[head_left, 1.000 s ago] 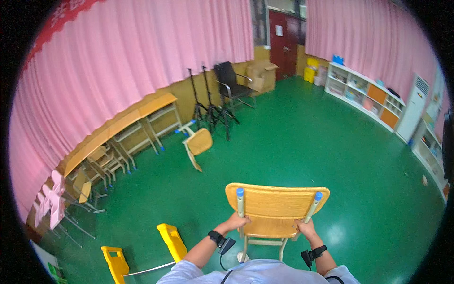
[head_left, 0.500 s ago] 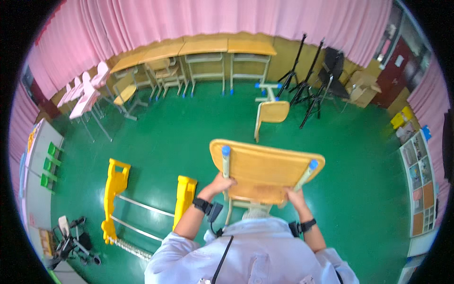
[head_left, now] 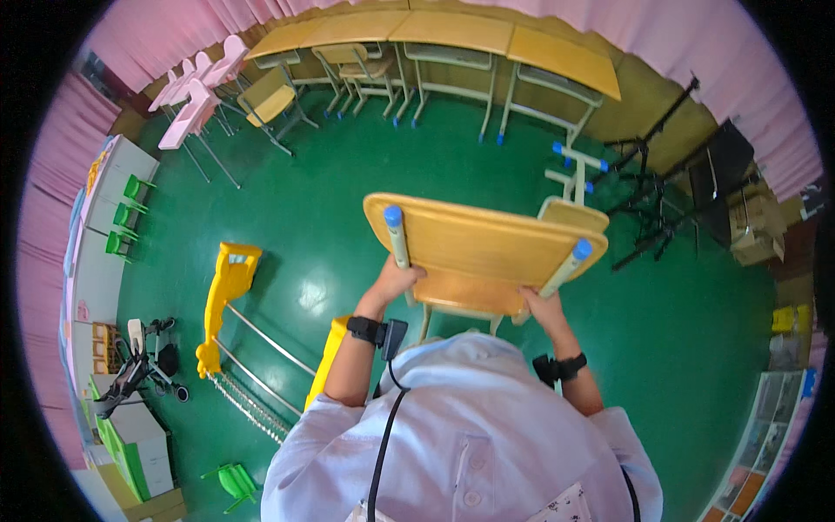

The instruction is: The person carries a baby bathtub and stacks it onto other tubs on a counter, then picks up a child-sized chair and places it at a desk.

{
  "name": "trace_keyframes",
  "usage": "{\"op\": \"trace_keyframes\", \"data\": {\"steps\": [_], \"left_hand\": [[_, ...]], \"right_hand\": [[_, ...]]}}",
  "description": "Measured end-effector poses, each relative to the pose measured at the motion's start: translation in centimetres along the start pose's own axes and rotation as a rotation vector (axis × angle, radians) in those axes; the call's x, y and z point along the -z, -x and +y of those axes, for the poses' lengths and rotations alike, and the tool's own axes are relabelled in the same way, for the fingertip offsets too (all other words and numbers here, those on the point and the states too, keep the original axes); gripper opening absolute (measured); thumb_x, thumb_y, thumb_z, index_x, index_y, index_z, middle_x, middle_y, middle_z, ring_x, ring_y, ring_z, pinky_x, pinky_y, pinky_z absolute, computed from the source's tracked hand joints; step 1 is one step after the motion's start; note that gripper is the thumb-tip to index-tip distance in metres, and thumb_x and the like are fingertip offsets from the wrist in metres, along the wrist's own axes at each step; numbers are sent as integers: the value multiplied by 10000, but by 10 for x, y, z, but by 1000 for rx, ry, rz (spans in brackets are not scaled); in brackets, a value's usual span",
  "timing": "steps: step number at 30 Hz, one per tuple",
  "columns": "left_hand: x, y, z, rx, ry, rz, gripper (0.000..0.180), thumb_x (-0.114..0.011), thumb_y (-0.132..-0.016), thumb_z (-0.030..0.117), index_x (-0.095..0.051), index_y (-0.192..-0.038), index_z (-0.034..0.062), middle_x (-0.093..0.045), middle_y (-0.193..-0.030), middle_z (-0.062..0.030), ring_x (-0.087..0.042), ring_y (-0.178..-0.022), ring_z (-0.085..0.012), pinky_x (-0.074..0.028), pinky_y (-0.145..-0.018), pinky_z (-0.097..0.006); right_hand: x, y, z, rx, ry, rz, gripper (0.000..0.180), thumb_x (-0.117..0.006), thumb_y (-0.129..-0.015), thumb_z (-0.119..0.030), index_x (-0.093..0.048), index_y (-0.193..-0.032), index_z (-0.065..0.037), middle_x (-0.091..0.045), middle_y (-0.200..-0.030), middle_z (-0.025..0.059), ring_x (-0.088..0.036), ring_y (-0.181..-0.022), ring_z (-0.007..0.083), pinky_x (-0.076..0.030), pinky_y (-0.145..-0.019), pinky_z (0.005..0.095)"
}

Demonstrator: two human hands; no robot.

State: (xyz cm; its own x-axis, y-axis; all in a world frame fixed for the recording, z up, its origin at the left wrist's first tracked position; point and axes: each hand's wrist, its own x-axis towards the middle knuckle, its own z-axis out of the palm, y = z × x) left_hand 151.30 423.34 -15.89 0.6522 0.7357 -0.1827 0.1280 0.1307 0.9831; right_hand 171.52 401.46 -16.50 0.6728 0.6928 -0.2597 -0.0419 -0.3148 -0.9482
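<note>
A small wooden chair (head_left: 483, 248) with blue-capped metal posts is lifted in front of me, its backrest towards the camera. My left hand (head_left: 396, 283) grips its left post and my right hand (head_left: 541, 306) grips its right post. Both wrists wear black bands. A white coat covers my chest below.
A yellow barrier frame (head_left: 228, 296) with metal bars lies on the green floor at my left. Another small chair (head_left: 570, 204) lies tipped ahead. Wooden desks (head_left: 452, 35) line the far wall beside pink chairs (head_left: 196, 100). Black stands (head_left: 661, 174) are at the right, cabinets (head_left: 96, 226) at the left.
The view has swung left and tilted further down. The chair stays held in both hands and now sits closer under the camera, with the desks ahead instead of the door.
</note>
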Motion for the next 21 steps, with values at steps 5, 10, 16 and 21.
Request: {"op": "trace_keyframes", "data": {"steps": [5,10,16,21], "left_hand": [[13,-76,-16,153,-97,-88,245,-614,-623,39,-528,-851,23,-521,-671,2,-490,-556,-100,-399,-473,-245],[40,-180,-4,94,-52,-57,242,-606,-627,34,-518,-852,20,-517,-661,0,-498,-563,-108,-407,-480,-254],[80,-322,11,151,-129,-54,363,-592,-635,-32,-556,-994,10,-598,-890,-52,-570,-787,-148,-465,-701,-297],[98,-456,4,122,-81,-110,336,-612,-642,6,-546,-971,-21,-597,-866,-69,-572,-775,-167,-468,-688,-305]], "right_hand": [[-10,-78,23,-187,-8,23,104,-616,-746,-101,-576,-808,-28,-528,-606,-6,-463,-487,82,-349,-433,234],[-42,-185,-4,-177,-41,7,96,-612,-748,-102,-562,-782,-28,-514,-604,-8,-470,-504,85,-354,-444,235],[-76,-325,-58,33,-6,-85,126,-578,-778,-108,-572,-861,-14,-547,-663,7,-487,-562,90,-380,-490,264],[-91,-456,-66,-22,-25,-113,163,-583,-790,-120,-580,-915,-17,-576,-705,19,-505,-590,100,-404,-520,264]]}}
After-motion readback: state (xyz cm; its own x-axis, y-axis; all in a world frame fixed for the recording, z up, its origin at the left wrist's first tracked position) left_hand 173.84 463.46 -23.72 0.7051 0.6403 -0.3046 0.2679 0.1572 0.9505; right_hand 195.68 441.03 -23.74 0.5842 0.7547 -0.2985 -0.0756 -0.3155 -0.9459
